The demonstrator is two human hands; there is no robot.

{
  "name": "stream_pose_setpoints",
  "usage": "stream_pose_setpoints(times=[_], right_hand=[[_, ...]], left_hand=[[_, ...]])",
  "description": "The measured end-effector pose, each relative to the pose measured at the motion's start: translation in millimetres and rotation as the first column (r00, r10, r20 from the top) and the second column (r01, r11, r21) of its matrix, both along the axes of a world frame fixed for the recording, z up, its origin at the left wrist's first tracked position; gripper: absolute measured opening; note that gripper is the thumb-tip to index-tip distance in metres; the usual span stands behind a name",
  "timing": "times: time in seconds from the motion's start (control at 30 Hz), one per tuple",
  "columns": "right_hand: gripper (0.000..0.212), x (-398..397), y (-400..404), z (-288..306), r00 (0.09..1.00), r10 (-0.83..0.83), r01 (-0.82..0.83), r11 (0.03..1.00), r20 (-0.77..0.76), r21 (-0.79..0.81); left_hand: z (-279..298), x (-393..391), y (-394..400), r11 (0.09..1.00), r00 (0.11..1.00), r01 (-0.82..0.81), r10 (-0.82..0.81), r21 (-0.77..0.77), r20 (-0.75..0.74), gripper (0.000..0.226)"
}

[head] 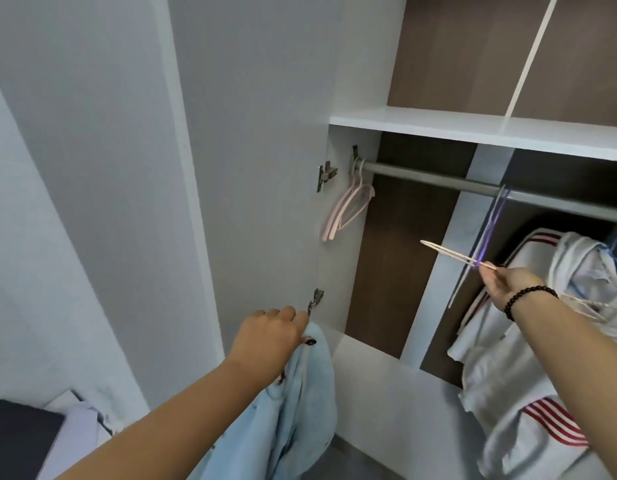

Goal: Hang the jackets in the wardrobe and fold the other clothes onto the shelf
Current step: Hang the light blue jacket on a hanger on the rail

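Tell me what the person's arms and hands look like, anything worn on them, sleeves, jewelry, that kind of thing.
Both forearms are bare, with no sleeves in view. The right hand has a bracelet of dark round beads around its wrist. The left hand shows no gloves, rings or watch, and its wrist is bare.

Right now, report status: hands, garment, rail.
Left hand grips light blue garment. Right hand pinches beige hanger. Rail free mid-span; pink hangers left, white jacket right.

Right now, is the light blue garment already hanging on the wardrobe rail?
No, the light blue garment is gripped in the left hand, well below the rail.
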State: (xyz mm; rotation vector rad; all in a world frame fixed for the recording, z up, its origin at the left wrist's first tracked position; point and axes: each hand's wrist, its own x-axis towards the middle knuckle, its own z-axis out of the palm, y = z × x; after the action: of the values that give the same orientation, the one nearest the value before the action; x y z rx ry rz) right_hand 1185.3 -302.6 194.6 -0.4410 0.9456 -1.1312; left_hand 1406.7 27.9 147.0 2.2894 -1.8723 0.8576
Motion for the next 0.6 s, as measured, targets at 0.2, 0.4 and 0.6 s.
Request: stream_pose_setpoints(times=[0.2, 0.4, 0.6], right_hand=[[0.025, -13.9, -8.3, -2.1, 0.999, 0.034, -0.033, 0.996, 0.014, -0.082], [0.013, -23.1, -36.0, -2.8, 0.99, 0.134, -0.14, 0.971, -0.045, -0.191], [0.012, -22.0, -49.0, -3.3, 0.935, 0.335, -0.354, 0.902, -0.118, -0.246]], left_hand=[[2.4, -34.1, -78.9, 0.988, 0.988, 0.151, -0.15, 0.039, -0.023, 0.043], [8.3, -77.7, -162.2, 0.952, 0.946, 0.297, -0.281, 0.081, -0.16, 0.051], [8.2, -110.1, -231.2, 0.93, 0.939, 0.338, -0.322, 0.147, -0.121, 0.085]])
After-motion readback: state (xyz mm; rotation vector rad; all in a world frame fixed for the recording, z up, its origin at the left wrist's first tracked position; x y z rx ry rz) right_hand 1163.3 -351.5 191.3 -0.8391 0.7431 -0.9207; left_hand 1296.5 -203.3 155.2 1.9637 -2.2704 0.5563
